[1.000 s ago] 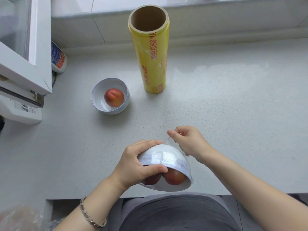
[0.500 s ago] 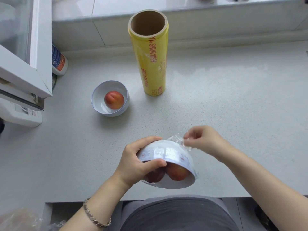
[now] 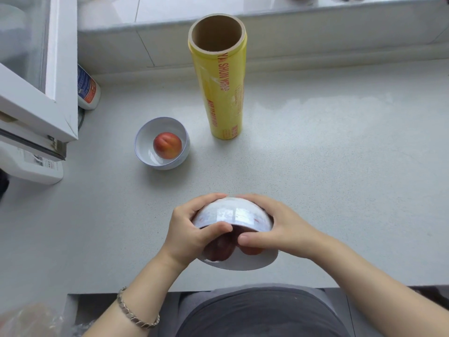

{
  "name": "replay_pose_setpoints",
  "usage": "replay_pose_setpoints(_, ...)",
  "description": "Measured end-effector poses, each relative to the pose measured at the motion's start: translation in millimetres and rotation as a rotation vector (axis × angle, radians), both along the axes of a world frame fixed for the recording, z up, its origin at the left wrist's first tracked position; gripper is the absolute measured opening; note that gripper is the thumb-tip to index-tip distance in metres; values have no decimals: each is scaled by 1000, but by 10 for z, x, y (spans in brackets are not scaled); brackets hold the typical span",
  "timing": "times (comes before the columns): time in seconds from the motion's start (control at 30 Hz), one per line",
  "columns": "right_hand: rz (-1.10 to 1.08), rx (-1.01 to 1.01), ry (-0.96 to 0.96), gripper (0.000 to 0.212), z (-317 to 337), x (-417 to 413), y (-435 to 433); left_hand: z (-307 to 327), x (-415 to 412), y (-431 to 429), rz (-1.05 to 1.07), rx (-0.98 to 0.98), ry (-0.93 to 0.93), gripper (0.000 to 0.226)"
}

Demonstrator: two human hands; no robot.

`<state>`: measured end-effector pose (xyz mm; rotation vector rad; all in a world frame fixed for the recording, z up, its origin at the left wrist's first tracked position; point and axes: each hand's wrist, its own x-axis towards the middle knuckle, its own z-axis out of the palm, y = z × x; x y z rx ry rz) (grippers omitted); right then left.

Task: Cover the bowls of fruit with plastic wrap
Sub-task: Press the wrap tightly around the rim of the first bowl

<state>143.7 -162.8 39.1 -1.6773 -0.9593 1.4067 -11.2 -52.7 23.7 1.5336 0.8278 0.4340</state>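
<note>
At the front edge of the tabletop [image 3: 315, 166], the left hand [image 3: 192, 229] and the right hand [image 3: 279, 227] are both curled round one white bowl [image 3: 243, 263]. The fingers are spread over its underside and the thumbs are laid across its mouth. The bowl is held tilted, mouth turned toward the person. Glossy plastic film [image 3: 234, 212] is seen drawn over its outer wall, and reddish fruit [image 3: 218, 249] is seen inside, behind the thumbs. A metal bracelet [image 3: 136, 314] is worn on the left wrist.

Farther back and to the left, a second bowl [image 3: 145, 154] is set upright on the tabletop with one peach [image 3: 167, 145] in it. Whether it is covered cannot be told. Near it on the right, not touching, a yellow roll of plastic wrap [image 3: 221, 93] is stood on end, its cardboard core open at the top. A white bottle [image 3: 87, 90] with a blue and red label is lodged at the back left, beside a white window frame [image 3: 36, 93].
</note>
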Motion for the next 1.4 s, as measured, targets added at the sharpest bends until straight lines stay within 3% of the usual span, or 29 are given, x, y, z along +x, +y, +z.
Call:
replay_pose_setpoints(0.2, -200, 45, 338, 71, -102, 48, -70, -101, 79, -26, 157, -140, -74, 69)
replay_pose_setpoints(0.3, -248, 35, 363, 66, -130, 72, -39, -38, 132, 16, 26, -235, -8, 54)
replay_pose_setpoints(0.47, -224, -18, 255, 56, -98, 111, -7, 76, 222, 160, -365, -162, 217, 57)
replay_pose_setpoints(0.67, -232, -80, 162, 60, 13, 128, 29, 12, 203, -37, -69, -30, 178, 46)
replay_pose_setpoints(0.83, -271, -111, -26, 15, 217, 257, 73, 26, 131, -194, 38, 157, 271, 57)
replay_pose_setpoints(0.97, -117, -127, -190, 9, 243, 207, 99, 10, 101, -187, 132, 204, 294, 77)
replay_pose_setpoints(1.13, -71, -51, -223, 13, 240, 192, 106, 35, 72, -158, 131, 183, 286, 77)
replay_pose_setpoints(1.27, 77, -88, -177, 13, 240, 268, 115, 40, 43, -128, 60, 176, 277, 56)
replay_pose_setpoints(1.4, 234, -135, -203, 18, 261, 300, 109, 34, 15, -113, -19, 180, 283, 56)
